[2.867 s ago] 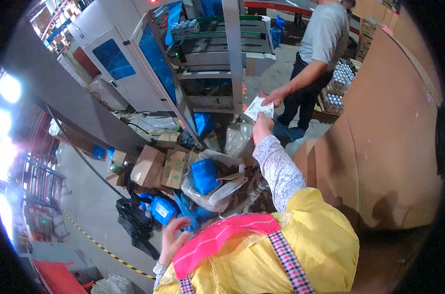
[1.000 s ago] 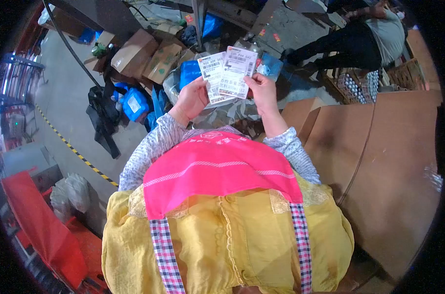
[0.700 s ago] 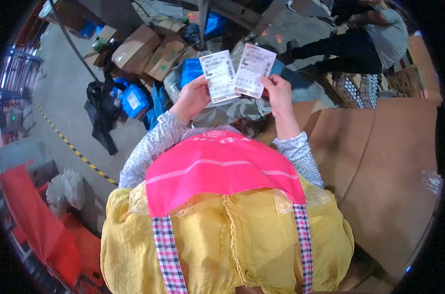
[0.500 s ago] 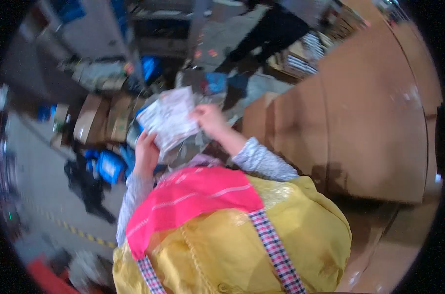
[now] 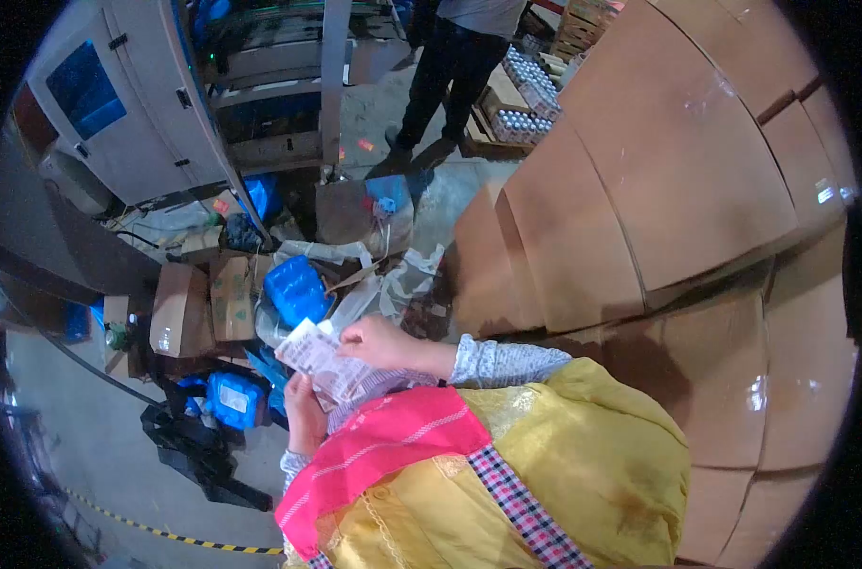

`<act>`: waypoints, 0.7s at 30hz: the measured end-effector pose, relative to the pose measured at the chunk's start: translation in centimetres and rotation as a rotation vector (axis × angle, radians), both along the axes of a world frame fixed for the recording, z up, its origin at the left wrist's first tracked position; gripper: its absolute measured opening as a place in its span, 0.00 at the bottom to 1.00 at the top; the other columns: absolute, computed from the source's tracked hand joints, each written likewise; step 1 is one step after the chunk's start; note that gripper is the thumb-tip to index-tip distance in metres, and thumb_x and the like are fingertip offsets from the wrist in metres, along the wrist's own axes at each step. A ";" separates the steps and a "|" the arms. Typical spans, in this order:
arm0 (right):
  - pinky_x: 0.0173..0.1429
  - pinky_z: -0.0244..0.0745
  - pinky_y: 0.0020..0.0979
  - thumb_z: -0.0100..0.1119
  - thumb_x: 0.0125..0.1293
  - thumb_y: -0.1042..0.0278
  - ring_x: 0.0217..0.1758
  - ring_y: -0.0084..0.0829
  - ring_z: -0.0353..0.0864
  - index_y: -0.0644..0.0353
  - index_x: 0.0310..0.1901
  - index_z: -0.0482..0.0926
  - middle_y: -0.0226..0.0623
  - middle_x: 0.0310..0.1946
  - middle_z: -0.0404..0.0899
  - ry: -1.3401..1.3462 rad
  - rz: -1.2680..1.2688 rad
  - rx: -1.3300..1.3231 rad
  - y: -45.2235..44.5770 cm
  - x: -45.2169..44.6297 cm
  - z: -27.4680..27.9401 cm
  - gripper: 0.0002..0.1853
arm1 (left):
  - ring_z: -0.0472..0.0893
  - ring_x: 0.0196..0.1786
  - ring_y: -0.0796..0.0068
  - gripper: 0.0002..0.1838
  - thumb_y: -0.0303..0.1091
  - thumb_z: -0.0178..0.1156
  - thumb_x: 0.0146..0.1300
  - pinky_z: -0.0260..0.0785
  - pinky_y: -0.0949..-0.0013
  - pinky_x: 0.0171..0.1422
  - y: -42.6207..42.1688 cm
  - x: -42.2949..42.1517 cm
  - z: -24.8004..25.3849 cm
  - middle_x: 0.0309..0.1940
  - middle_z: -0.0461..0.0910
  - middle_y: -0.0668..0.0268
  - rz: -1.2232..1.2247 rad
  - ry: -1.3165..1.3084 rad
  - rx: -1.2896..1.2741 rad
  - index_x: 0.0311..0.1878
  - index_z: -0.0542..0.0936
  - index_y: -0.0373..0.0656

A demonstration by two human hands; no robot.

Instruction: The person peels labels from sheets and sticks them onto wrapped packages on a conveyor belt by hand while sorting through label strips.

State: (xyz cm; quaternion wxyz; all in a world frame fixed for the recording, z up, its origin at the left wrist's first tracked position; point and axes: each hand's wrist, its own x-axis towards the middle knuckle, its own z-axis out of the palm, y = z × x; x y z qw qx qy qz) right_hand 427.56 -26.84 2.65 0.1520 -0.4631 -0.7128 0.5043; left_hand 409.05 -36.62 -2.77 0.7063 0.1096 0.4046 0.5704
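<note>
Printed paper labels (image 5: 315, 356), white with dark print, are held low in front of my pink and yellow apron. My left hand (image 5: 305, 413) grips their lower left edge. Over their upper right side, my right hand (image 5: 376, 343) has its fingers pinched together on them. The labels overlap, so I cannot make out each sheet. Just beyond them, a blue jug (image 5: 298, 291) lies among clear plastic bags.
Tall stacked cartons (image 5: 583, 218) fill the right side. Small boxes (image 5: 182, 308), another blue jug (image 5: 233, 399) and a black cloth (image 5: 198, 460) lie left. A person (image 5: 450, 76) stands ahead near trays of cans (image 5: 526, 104). A machine cabinet (image 5: 118, 104) stands upper left.
A person and my right hand held a label together earlier; then I held two labels side by side. Now they overlap, lower and closer to my body, and the view has turned toward the cartons.
</note>
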 end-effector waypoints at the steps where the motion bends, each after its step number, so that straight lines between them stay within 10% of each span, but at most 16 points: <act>1: 0.31 0.68 0.34 0.63 0.56 0.62 0.22 0.31 0.76 0.65 0.32 0.80 0.48 0.21 0.77 -0.015 0.013 0.005 -0.9 -0.4 0.3 0.12 | 0.81 0.43 0.64 0.13 0.30 0.53 0.65 0.74 0.60 0.50 -0.8 -0.2 1.0 0.45 0.79 0.56 -0.025 -0.050 -0.048 0.48 0.73 0.31; 5: 0.33 0.70 0.36 0.64 0.55 0.61 0.25 0.36 0.78 0.64 0.32 0.80 0.48 0.25 0.79 -0.065 0.085 0.039 -8.1 -6.9 -7.0 0.13 | 0.81 0.40 0.71 0.12 0.25 0.56 0.62 0.75 0.67 0.43 -8.1 -5.5 -5.1 0.41 0.80 0.61 0.012 0.116 -0.243 0.48 0.73 0.34; 21: 0.33 0.70 0.39 0.59 0.59 0.64 0.27 0.41 0.79 0.63 0.32 0.79 0.48 0.25 0.79 0.051 0.130 0.036 -16.0 -9.9 -1.8 0.10 | 0.82 0.38 0.68 0.11 0.30 0.50 0.67 0.76 0.66 0.44 -18.6 -8.7 -0.6 0.40 0.80 0.58 0.043 0.051 -0.127 0.48 0.73 0.33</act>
